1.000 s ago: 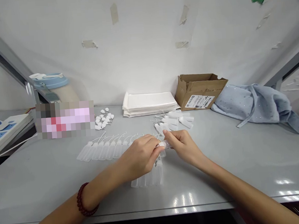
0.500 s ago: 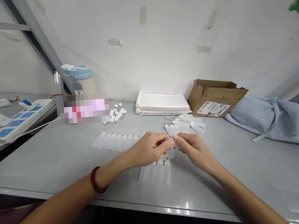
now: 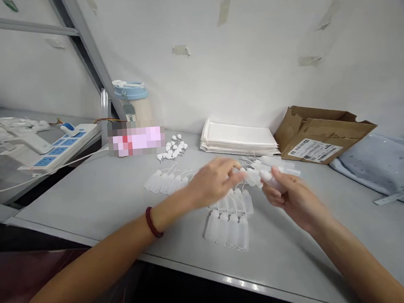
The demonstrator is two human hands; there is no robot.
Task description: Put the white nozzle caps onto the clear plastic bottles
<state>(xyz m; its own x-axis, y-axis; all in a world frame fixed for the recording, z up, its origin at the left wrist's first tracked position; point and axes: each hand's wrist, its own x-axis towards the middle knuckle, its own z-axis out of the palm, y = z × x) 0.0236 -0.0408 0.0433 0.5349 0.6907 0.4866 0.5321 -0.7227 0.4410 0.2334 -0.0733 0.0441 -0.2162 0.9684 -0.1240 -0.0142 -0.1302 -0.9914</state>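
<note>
In my right hand (image 3: 295, 195) is a small translucent squeeze bottle with a white cap (image 3: 266, 175), gripped between thumb and fingers. My left hand (image 3: 216, 183), blurred by motion, hovers left of it over the bottles, thumb and forefinger apart, and I see nothing in it. Below the hands lies a front row of capped bottles (image 3: 226, 230) with thin white strings. Another group of bottles (image 3: 247, 201) lies just behind it, partly covered by the left hand. A third row of bottles (image 3: 169, 182) is to the left.
White stoppers (image 3: 172, 149) lie in a loose pile. Behind stand white flat packs (image 3: 238, 135), an open cardboard box (image 3: 325, 131) and a blue-lidded cup (image 3: 134, 101). Loose bottles (image 3: 275, 161) lie before the box. Blue cloth (image 3: 379, 167) is at right, a power strip (image 3: 63, 145) at left.
My hands have come apart. The right hand has moved right with the bottle, and the left hand has let go of it. The view has turned slightly left.
</note>
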